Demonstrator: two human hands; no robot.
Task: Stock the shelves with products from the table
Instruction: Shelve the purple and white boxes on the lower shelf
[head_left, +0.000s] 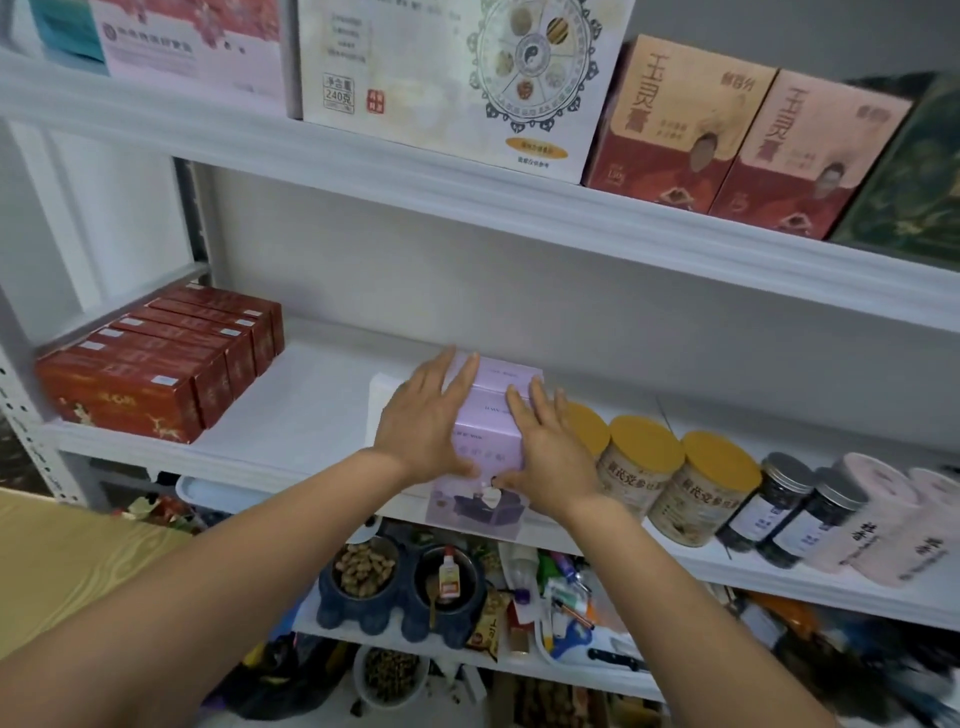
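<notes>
Two bare forearms reach up from the bottom of the view to the middle shelf (249, 449). The left hand (422, 418) lies flat against the left side and top of a pale purple box (493, 410). The right hand (546, 449) presses the box's right side. The fingers of both are straight and fairly close together, clamping the box between the palms rather than curling round it, and both thumbs rest on its front face.

The box sits at the front of the middle shelf, and its front face seems to hang over the lip. The step in hand looks like seating this product. The next move probably calls for a level push straight back until the box clears the edge, then letting go.

Yellow-lidded jars (644, 467) stand just beside the right hand, so there is little room on that side. A pale shape shows just left of the box, but I cannot tell what it is. A row of red boxes (156, 374) stands well apart to the left. Dark jars (779, 506) and pink packs (883, 519) follow the yellow-lidded ones to the right. The wooden counter (67, 561) shows at the lower left. Large cartons fill the shelf above, and mixed clutter with a bowl of nuts (363, 566) lies on the shelf below.
</notes>
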